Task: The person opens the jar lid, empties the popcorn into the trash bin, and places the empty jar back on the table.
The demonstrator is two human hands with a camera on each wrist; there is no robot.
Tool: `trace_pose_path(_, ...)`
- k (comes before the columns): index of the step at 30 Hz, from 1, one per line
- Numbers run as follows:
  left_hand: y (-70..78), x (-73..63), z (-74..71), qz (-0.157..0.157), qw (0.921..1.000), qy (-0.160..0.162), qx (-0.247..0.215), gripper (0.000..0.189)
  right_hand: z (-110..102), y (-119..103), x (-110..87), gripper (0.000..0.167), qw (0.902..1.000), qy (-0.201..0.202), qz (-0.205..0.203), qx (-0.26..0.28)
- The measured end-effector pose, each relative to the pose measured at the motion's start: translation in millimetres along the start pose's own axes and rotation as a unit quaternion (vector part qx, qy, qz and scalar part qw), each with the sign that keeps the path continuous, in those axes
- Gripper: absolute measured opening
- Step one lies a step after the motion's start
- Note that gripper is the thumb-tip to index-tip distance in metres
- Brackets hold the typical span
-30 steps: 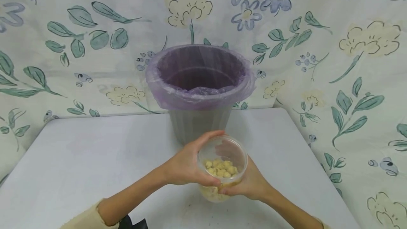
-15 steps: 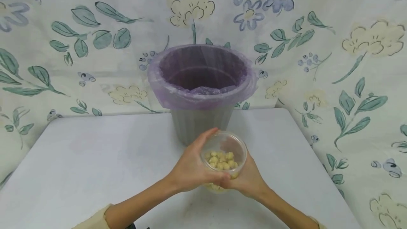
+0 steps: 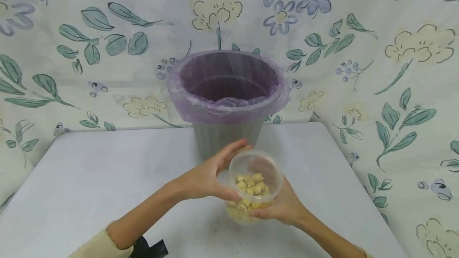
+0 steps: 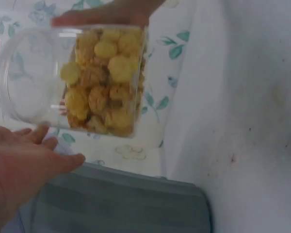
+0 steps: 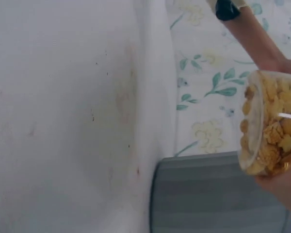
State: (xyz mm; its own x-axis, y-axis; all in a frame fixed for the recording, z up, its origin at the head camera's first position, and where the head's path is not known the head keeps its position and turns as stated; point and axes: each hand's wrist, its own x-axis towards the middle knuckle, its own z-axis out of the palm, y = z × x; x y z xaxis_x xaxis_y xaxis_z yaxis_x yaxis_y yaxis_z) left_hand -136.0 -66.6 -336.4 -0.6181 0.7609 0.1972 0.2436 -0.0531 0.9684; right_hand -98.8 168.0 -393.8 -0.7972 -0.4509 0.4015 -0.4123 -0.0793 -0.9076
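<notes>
A clear plastic jar [image 3: 243, 217] is held above the white table, its round rim facing up towards the head camera. Yellow-brown popcorn [image 3: 252, 184] fills the lower part, with bare clear wall above it in the left wrist view. My right hand [image 3: 281, 207] grips the jar's right side, thumb across the front. Spread at the left of the rim is my left hand [image 3: 204, 180], thumb and fingers apart; in the left wrist view its fingers [image 4: 63, 164] are extended beside the jar's mouth. Some of the right fingers are hidden behind the jar.
Behind the jar stands a grey bin [image 3: 227, 138] lined with a purple bag [image 3: 229, 112] folded over its rim. Small dark specks lie on the white table [image 3: 107, 178]. A floral cloth [image 3: 150, 71] hangs at the back and right.
Half a second ago my left hand was wrapped round the jar; now it has loosened and spread leftward. The jar was raised slightly, then lowered a little, staying in my right hand.
</notes>
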Motion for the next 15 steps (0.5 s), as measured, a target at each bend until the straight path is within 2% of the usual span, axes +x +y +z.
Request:
trace_pose_path(3, -0.3, 1.8, -10.9, -0.015, 0.9972, -0.072, -0.014, 0.113, -0.3, -2.2, -0.7, 0.107, 0.9991, -0.034, -0.004, 0.027)
trace_pose_path(6, -1.6, 3.4, -13.7, -0.028, 0.9943, -0.102, -0.016, 0.109, 0.7, -2.6, -0.4, 0.107, 0.9975, -0.056, -0.014, 0.042)
trace_pose_path(9, -3.4, 3.6, -12.1, -0.034, 0.9945, -0.095, -0.026, 0.106, 1.7, -2.5, 0.5, 0.104, 0.9971, -0.057, -0.025, 0.044)
trace_pose_path(15, -3.5, 2.3, -4.4, -0.010, 0.9989, -0.041, -0.017, 0.103, 0.1, -3.4, 3.1, 0.105, 0.9982, -0.047, -0.034, 0.012)
